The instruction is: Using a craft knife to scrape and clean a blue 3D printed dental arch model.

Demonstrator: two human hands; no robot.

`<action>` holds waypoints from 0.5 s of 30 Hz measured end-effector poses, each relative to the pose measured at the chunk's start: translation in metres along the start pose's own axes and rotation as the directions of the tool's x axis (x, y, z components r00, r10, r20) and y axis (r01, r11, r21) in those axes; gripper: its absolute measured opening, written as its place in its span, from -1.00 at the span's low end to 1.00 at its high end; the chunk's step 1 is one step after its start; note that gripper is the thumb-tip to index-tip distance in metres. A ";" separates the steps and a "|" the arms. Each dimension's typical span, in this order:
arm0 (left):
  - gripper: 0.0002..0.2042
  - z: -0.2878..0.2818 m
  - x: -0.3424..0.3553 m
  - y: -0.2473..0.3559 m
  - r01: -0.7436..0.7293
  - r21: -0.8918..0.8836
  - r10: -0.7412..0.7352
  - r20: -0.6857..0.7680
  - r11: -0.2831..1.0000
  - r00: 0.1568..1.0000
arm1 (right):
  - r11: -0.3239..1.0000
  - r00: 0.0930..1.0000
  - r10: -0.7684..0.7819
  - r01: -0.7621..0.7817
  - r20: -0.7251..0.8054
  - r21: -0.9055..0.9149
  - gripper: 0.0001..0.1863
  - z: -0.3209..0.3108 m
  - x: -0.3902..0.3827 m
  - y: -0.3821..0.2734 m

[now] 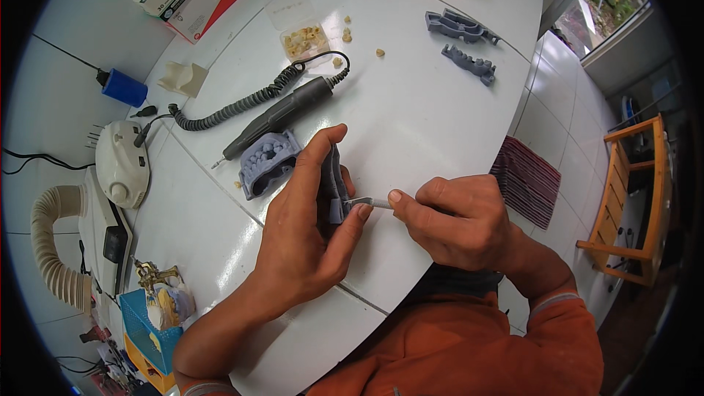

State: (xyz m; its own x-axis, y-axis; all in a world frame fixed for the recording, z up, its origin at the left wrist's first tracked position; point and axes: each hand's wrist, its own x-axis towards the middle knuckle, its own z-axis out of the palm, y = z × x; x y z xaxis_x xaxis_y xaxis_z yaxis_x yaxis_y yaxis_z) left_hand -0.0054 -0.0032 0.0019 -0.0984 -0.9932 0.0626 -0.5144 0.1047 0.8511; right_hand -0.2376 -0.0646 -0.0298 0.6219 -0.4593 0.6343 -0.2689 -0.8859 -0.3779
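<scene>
My left hand is wrapped round a grey dental model, holding it tilted above the white table. Part of the model is hidden behind the fingers. In my right hand, a slim metal scalpel is pinched between thumb and fingers. Its blade end meets the lower edge of the model, close to my left thumb. Another grey dental model, with a row of teeth showing, lies on the table just left of my left hand. Beyond it rests a dark rotary handpiece with a coiled cord.
Two grey model pieces lie at the far right. A clear box of tooth-coloured pieces stands at the back, with several loose ones nearby. Left are a white control unit, a ribbed hose and a blue basket.
</scene>
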 end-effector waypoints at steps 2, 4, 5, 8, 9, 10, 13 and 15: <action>-0.23 0.000 0.000 0.003 0.000 0.006 0.000 0.000 1.000 1.000 | 1.000 1.000 -0.008 0.008 -0.005 -0.006 -0.86 -0.002 0.000 -0.001; -0.24 0.000 0.000 0.003 0.005 0.010 -0.005 0.001 1.000 1.000 | 1.000 1.000 -0.005 0.005 -0.002 -0.010 -0.84 -0.002 -0.001 -0.001; -0.23 0.000 0.000 0.001 -0.020 0.030 0.020 -0.006 0.999 1.000 | 1.000 1.000 -0.001 0.001 0.003 -0.013 -0.82 -0.002 -0.001 0.000; -0.21 0.001 0.000 -0.005 -0.060 0.040 0.061 -0.026 0.997 0.998 | 1.000 1.000 0.005 -0.005 0.019 0.003 -0.73 -0.005 0.002 0.000; -0.19 0.001 0.000 -0.006 -0.075 0.030 0.077 -0.039 0.997 0.996 | 1.000 1.000 0.004 -0.004 0.019 0.003 -0.73 -0.005 0.002 0.000; -0.19 0.001 0.000 -0.008 -0.076 0.029 0.077 -0.039 0.997 0.996 | 1.000 1.000 0.004 -0.004 0.007 0.013 -0.74 -0.004 0.002 0.000; -0.14 0.001 0.000 -0.010 -0.077 0.000 0.077 -0.043 0.997 0.996 | 1.000 1.000 0.010 -0.010 -0.014 0.016 -0.75 -0.001 -0.001 0.001; -0.11 0.001 0.000 -0.006 -0.063 -0.012 0.063 -0.036 0.998 0.997 | 1.000 1.000 0.014 -0.014 -0.022 0.009 -0.75 -0.002 -0.002 0.002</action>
State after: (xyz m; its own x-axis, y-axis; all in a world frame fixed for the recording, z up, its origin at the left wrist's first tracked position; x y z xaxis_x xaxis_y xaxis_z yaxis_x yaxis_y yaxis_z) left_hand -0.0028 -0.0035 -0.0038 -0.1000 -0.9858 0.1347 -0.4969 0.1667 0.8517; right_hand -0.2407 -0.0652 -0.0306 0.6016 -0.4729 0.6438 -0.2710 -0.8790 -0.3924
